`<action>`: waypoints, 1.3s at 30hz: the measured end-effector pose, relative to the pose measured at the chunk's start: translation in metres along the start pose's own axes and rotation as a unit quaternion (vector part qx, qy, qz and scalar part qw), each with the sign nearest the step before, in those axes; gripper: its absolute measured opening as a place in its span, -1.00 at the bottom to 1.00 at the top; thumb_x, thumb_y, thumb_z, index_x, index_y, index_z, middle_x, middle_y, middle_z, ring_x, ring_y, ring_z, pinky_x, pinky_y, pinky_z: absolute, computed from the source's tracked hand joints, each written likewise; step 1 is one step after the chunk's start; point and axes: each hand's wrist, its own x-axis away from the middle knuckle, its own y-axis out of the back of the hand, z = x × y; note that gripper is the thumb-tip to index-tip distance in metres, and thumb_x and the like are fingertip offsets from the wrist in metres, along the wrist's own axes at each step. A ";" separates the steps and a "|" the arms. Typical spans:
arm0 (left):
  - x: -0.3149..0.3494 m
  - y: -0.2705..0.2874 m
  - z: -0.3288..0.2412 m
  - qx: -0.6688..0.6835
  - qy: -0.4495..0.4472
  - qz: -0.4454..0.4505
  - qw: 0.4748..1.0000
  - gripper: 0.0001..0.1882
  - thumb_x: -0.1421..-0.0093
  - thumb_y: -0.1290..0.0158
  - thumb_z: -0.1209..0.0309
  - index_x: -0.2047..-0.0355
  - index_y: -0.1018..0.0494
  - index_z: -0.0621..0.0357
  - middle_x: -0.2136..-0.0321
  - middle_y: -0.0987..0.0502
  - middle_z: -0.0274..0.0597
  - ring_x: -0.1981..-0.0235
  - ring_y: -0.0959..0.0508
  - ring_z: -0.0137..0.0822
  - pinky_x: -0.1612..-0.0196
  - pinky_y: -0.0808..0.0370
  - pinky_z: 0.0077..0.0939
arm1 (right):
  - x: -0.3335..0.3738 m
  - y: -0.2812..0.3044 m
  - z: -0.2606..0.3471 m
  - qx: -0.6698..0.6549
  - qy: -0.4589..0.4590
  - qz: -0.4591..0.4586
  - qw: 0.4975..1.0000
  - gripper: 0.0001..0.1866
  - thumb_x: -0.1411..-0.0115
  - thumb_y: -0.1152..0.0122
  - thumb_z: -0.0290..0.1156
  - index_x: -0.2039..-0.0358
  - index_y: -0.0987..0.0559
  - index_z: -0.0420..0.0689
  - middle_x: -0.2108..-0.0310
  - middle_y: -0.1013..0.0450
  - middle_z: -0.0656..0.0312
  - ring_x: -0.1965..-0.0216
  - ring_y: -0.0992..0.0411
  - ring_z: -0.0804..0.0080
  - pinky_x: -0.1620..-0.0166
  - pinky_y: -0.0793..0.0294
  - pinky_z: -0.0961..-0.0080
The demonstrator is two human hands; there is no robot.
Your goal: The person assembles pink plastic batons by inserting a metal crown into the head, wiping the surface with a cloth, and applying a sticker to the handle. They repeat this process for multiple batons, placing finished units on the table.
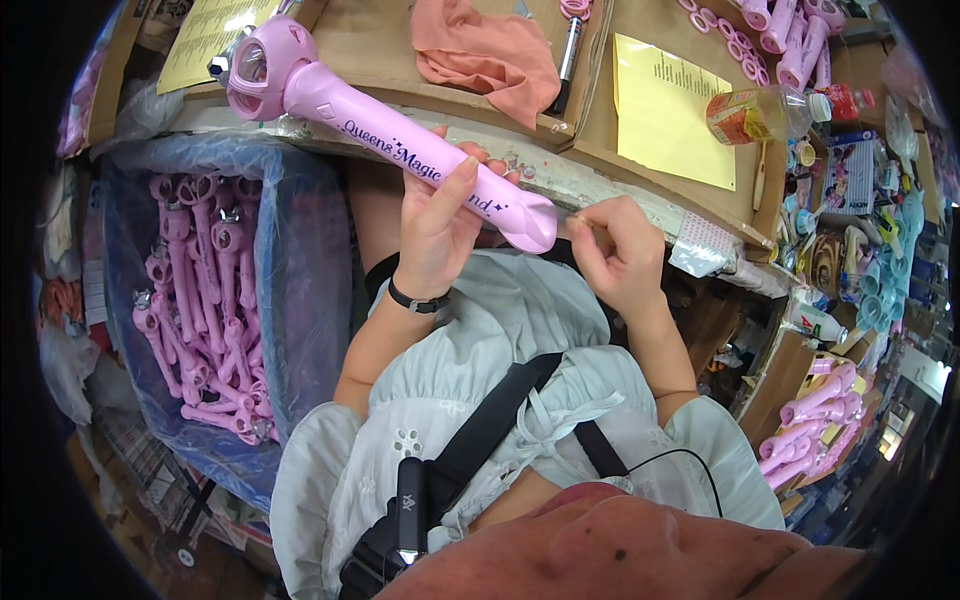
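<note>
Bin (302, 270): at left, holding more wands (205, 265).
Wand (385, 135): long axis slanting from upper-left head (270, 65) to lower-right flared end (532, 226).
Left hand (440, 225): clamped round its lower half.
Right hand (622, 252): nearer the flared end, fingers curled together, contents unclear.

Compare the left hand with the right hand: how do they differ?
The left hand grips the pink wand; the right hand is curled beside its flared end. The left has a black wristband at its wrist; the right shows none. Both are bare, without gloves.
</note>
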 end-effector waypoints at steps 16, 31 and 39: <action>0.002 -0.002 -0.002 0.002 0.004 -0.006 1.000 -0.59 -0.25 0.09 0.54 -0.08 -0.16 0.00 0.20 -0.38 -0.20 0.14 -0.47 -0.23 -0.07 -0.40 -0.04 | -0.001 0.002 0.000 0.015 0.018 -0.002 1.000 -0.90 0.10 -0.29 -0.54 0.56 -0.51 -0.14 0.60 -0.43 0.23 0.67 -0.38 0.37 0.62 -0.34 0.54; 0.003 0.000 -0.002 -0.003 0.012 -0.010 1.000 -0.59 -0.25 0.09 0.53 -0.09 -0.15 0.01 0.19 -0.38 -0.19 0.11 -0.46 -0.22 -0.08 -0.40 -0.03 | -0.003 -0.003 0.000 0.000 0.037 0.008 0.999 -0.91 0.08 -0.29 -0.55 0.57 -0.52 -0.15 0.61 -0.41 0.23 0.68 -0.39 0.39 0.63 -0.34 0.56; 0.003 -0.002 -0.005 0.022 0.022 -0.028 0.999 -0.50 -0.21 0.06 0.60 -0.11 -0.09 -0.01 0.20 -0.41 -0.19 0.15 -0.49 -0.23 -0.04 -0.45 -0.05 | -0.003 -0.001 0.001 0.014 -0.004 -0.008 1.000 -0.89 0.11 -0.30 -0.56 0.57 -0.51 -0.16 0.62 -0.41 0.21 0.67 -0.39 0.38 0.62 -0.34 0.55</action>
